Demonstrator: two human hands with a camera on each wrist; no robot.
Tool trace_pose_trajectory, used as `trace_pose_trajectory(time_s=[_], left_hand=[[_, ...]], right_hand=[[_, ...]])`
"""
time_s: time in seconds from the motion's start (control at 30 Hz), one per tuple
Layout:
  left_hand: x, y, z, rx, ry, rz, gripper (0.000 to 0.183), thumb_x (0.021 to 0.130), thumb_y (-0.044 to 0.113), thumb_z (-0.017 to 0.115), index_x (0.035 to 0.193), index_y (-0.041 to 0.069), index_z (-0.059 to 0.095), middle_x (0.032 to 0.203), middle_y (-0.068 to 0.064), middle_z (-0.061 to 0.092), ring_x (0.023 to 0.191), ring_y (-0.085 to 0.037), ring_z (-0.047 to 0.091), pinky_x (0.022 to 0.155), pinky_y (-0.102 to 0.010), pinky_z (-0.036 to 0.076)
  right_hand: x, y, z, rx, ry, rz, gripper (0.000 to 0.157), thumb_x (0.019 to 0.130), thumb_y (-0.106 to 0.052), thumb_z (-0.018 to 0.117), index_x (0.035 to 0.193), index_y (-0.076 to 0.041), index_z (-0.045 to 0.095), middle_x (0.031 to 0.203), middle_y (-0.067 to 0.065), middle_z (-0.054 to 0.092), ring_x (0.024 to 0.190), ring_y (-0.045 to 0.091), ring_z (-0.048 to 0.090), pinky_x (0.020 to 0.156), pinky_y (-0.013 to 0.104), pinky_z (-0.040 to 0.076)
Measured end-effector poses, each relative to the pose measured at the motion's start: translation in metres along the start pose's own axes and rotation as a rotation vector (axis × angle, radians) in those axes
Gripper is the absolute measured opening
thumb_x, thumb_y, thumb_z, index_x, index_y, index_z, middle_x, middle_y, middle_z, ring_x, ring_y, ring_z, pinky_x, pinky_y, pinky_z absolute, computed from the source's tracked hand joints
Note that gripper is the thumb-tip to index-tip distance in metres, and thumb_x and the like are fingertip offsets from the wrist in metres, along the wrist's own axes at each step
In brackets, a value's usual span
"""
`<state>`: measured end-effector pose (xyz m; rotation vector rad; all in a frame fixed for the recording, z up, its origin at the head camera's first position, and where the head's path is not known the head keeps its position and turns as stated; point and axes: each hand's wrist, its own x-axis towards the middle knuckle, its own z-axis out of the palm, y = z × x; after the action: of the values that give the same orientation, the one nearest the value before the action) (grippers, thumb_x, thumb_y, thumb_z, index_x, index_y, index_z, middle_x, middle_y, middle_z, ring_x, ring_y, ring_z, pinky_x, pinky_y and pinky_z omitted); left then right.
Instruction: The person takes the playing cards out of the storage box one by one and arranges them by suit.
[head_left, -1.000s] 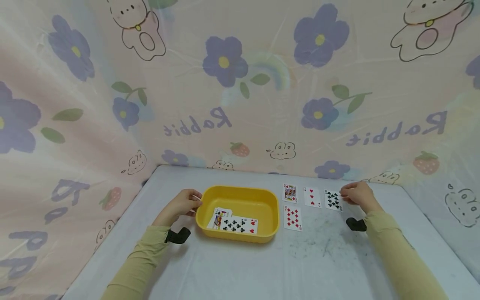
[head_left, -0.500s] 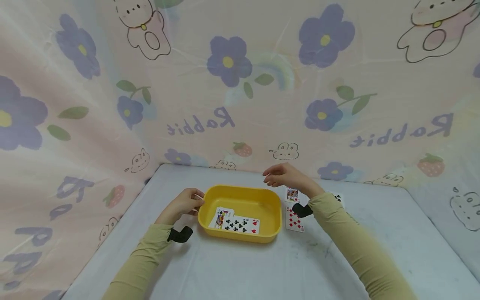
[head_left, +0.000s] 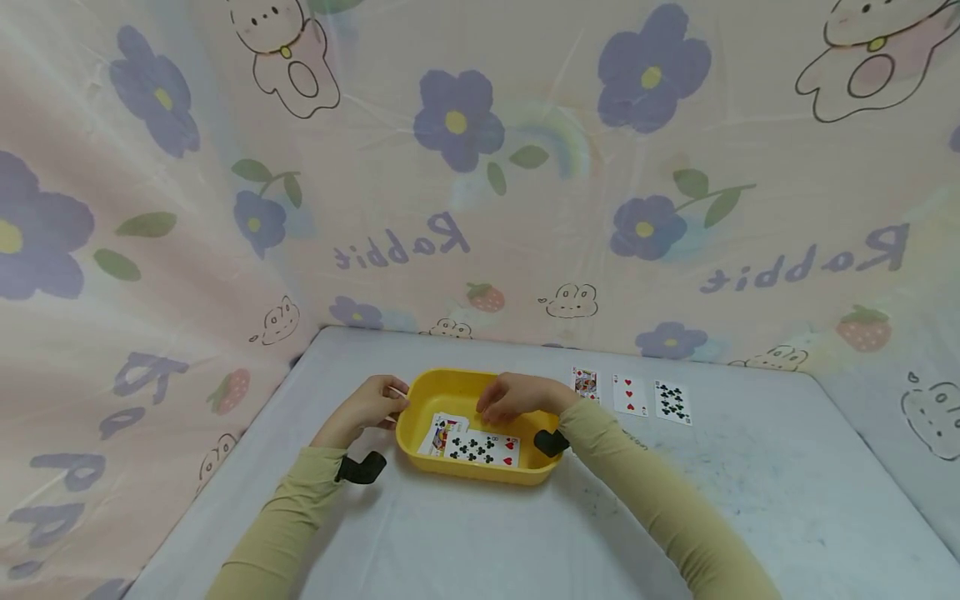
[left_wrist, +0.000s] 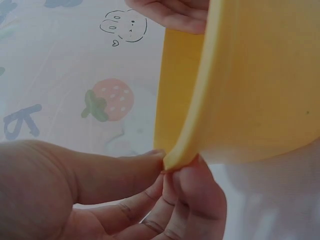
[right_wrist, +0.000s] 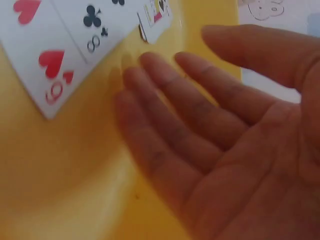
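At the left end of a yellow plastic basin [head_left: 480,477], my left hand [head_left: 366,412] pinches the rim between thumb and fingers, as the left wrist view shows close up. My right hand [head_left: 522,396] is inside the basin, over its right half. In the right wrist view its fingers [right_wrist: 200,110] are spread and gently bent, with nothing in the palm. Face-up playing cards lie on the basin floor beside those fingertips: an eight of clubs [head_left: 471,448], a hearts card [right_wrist: 45,65] beside it, and a face card [head_left: 442,433] to their left.
On the white table [head_left: 465,542], right of the basin, a row holds a face card [head_left: 585,381], a three of hearts [head_left: 630,395] and a clubs card [head_left: 672,403]. My right sleeve [head_left: 652,483] crosses in front of them. A patterned curtain [head_left: 525,208] rises behind.
My right hand has moved left from beside the clubs card, over the row, and down into the basin. The right forearm now covers the diamonds number card. My left hand stays on the rim.
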<state>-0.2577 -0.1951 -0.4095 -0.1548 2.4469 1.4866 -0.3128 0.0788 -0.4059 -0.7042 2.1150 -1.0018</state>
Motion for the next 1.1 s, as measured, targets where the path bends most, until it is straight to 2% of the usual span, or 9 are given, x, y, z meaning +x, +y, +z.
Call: trace_pose_trajectory(time_s=[0.23,0.5,0.67,0.77,0.9,1.1], left_hand=[[0.000,0.000,0.000,-0.004,-0.002,0.011,0.025,0.094,0.003,0.057,0.117,-0.004,0.053,0.095,-0.016,0.059,0.076,-0.023,0.060,0.062,-0.033,0.055],[-0.002,0.000,0.000,-0.001,-0.002,0.005,0.025,0.094,0.004,0.057,0.117,-0.004,0.053,0.096,-0.016,0.059,0.076,-0.023,0.060,0.062,-0.032,0.055],[-0.003,0.002,0.001,-0.004,0.000,0.005,0.024,0.094,0.004,0.057,0.117,-0.004,0.053,0.095,-0.016,0.059,0.076,-0.023,0.060,0.062,-0.033,0.055],[-0.003,0.003,0.002,0.001,0.000,0.006,0.025,0.095,0.004,0.057,0.117,-0.004,0.053,0.096,-0.016,0.059,0.076,-0.023,0.059,0.062,-0.032,0.055],[-0.003,0.002,0.002,0.007,0.002,0.006,0.025,0.095,0.004,0.057,0.117,-0.004,0.053,0.096,-0.016,0.059,0.075,-0.022,0.059,0.062,-0.032,0.055],[-0.002,0.000,0.002,0.011,0.006,0.014,0.024,0.094,0.004,0.057,0.117,-0.005,0.052,0.096,-0.017,0.060,0.075,-0.022,0.060,0.062,-0.033,0.055]], right_hand=[[0.003,-0.001,0.010,-0.030,-0.053,0.044,0.022,0.090,-0.006,0.065,0.111,0.000,0.063,0.096,0.014,0.066,0.078,0.021,0.060,0.077,0.038,0.052],[-0.001,-0.008,0.017,-0.072,-0.079,0.065,0.023,0.086,-0.002,0.068,0.109,0.001,0.064,0.089,0.009,0.063,0.072,0.015,0.056,0.072,0.033,0.053],[-0.003,-0.011,0.017,-0.137,-0.069,0.065,0.021,0.084,-0.002,0.071,0.104,-0.002,0.067,0.083,0.006,0.064,0.067,0.013,0.053,0.059,0.024,0.044],[-0.006,-0.010,0.015,-0.182,-0.063,0.055,0.016,0.083,-0.002,0.071,0.099,-0.005,0.069,0.081,0.003,0.063,0.065,0.012,0.050,0.056,0.023,0.040],[-0.013,-0.007,0.008,-0.188,0.007,0.038,0.012,0.084,-0.002,0.069,0.095,-0.008,0.067,0.083,0.001,0.061,0.068,0.013,0.051,0.061,0.027,0.045],[-0.040,-0.004,-0.012,-0.129,0.182,-0.022,0.009,0.085,-0.003,0.069,0.092,-0.005,0.065,0.080,0.004,0.062,0.074,0.027,0.060,0.068,0.038,0.052]])
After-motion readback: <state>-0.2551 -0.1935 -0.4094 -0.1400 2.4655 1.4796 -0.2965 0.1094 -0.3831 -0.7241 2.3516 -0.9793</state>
